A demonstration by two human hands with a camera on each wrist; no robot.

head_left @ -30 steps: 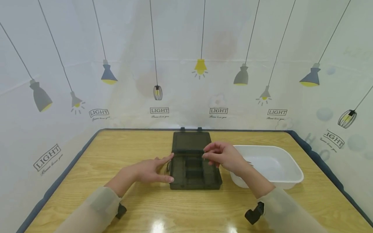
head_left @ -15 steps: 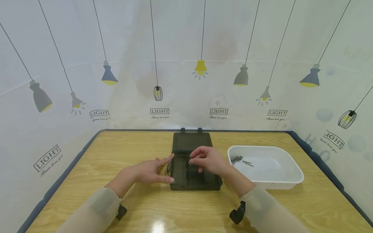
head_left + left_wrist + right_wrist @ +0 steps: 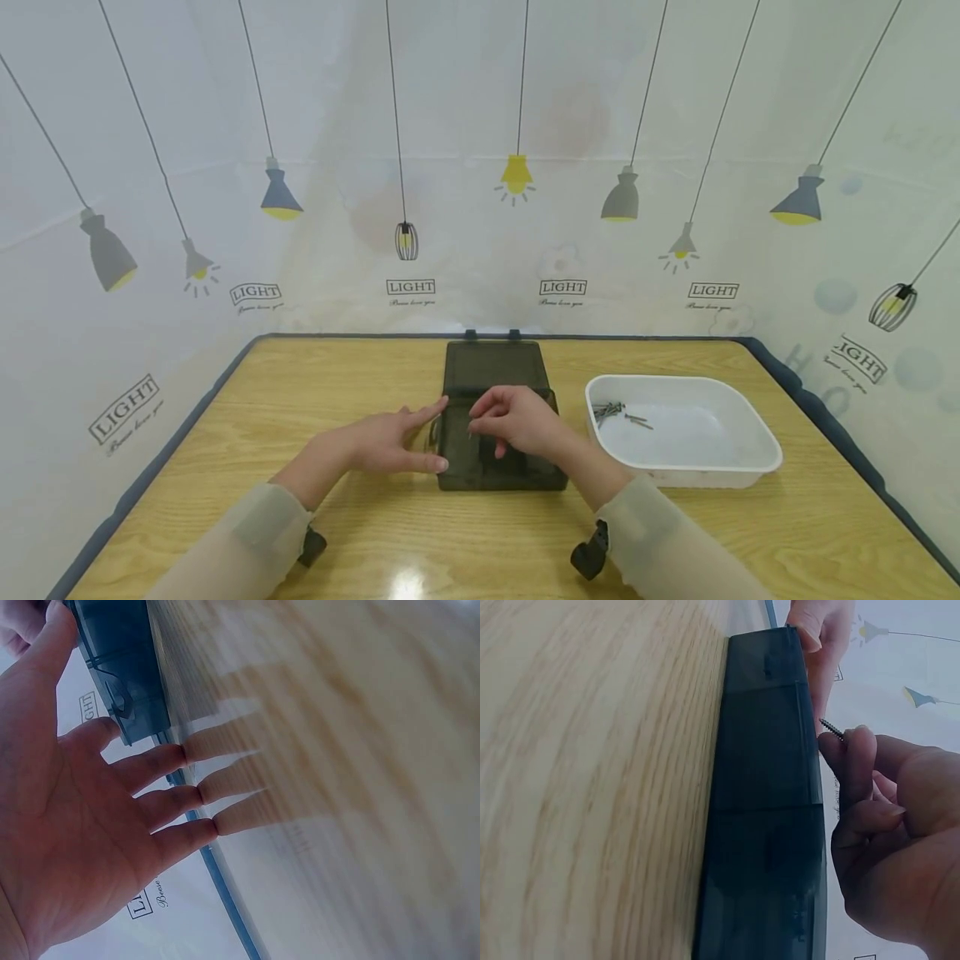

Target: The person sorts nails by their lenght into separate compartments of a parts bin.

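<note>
My right hand (image 3: 519, 423) pinches a small threaded screw (image 3: 832, 729) between thumb and fingertips, held above the left part of a dark translucent compartment box (image 3: 460, 458). In the right wrist view the screw's threaded end sticks out past the fingertips, apart from the box wall. My left hand (image 3: 375, 440) touches the box's left side with thumb and index finger. Its other fingers stretch out, spread over the table, in the left wrist view. The box's lid (image 3: 495, 365) lies back, away from me. My right hand hides part of the compartments, and their contents are too dark to tell.
To the right of the box stands a white plastic tub (image 3: 690, 468). Several loose screws (image 3: 609, 411) lie at its left end. A wood-grain table (image 3: 300, 383) carries everything, with a printed cloth backdrop (image 3: 480, 100) around its far edge and sides.
My right hand has moved left and slightly toward me, from the box's right side to above its left part, still pinching the screw. The left hand has stayed put.
</note>
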